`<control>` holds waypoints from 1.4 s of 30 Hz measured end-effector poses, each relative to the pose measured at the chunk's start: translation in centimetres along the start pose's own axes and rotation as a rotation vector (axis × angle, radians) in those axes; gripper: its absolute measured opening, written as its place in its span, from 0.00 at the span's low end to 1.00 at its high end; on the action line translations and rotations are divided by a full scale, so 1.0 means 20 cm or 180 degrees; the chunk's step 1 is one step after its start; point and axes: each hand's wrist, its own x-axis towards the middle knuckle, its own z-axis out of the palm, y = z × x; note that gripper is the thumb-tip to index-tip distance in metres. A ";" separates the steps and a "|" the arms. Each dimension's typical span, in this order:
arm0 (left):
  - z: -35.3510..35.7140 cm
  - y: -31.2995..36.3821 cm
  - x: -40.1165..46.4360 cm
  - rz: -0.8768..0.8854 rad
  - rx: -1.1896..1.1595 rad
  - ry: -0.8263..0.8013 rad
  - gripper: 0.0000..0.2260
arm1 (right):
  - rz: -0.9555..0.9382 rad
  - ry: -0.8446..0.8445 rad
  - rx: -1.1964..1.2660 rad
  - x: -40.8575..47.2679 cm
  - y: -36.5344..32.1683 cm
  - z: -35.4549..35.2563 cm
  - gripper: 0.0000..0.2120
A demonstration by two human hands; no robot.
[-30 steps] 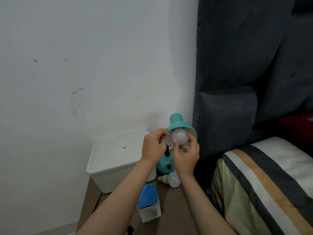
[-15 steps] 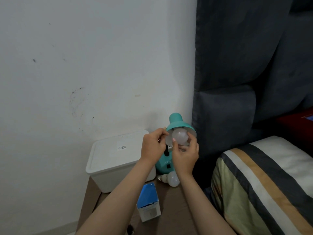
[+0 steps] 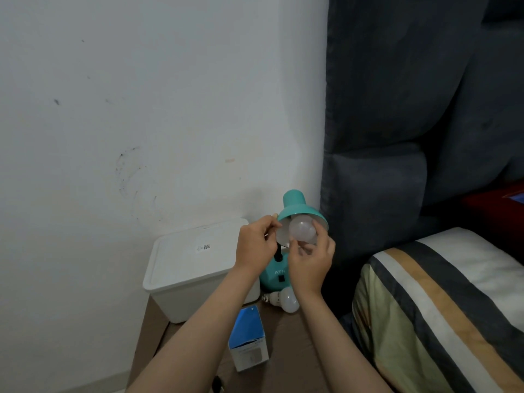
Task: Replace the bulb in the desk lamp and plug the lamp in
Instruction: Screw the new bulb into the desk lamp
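A teal desk lamp [image 3: 295, 205] stands on a brown table, its shade tilted toward me. A white bulb [image 3: 302, 229] sits in the mouth of the shade. My right hand [image 3: 310, 265] has its fingertips closed around this bulb from below. My left hand [image 3: 255, 245] pinches the left rim of the shade. A second white bulb [image 3: 283, 299] lies on its side on the table beside the lamp's base [image 3: 272, 275]. The socket is hidden inside the shade. No cord or plug shows.
A white lidded box [image 3: 192, 265] stands left of the lamp against the wall. A blue and white carton [image 3: 248, 337] lies on the brown table [image 3: 286, 347]. A dark padded headboard [image 3: 397, 137] and a striped pillow [image 3: 442, 313] fill the right.
Both hands stay on the shade and the bulb. My right fingers have shifted a little around the bulb. The lamp and the spare bulb have not moved.
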 end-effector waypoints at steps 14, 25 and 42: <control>0.00 -0.01 0.01 0.0031 0.0032 -0.0009 0.08 | -0.0234 -0.0064 -0.0171 0.01 0.02 0.00 0.22; -0.01 0.01 0.00 0.0055 0.0045 -0.0024 0.09 | -0.0038 0.0020 -0.0104 0.01 -0.03 0.01 0.28; -0.01 0.01 0.00 0.0053 0.0049 -0.0001 0.09 | 0.0030 -0.0050 -0.0101 0.02 0.01 0.01 0.23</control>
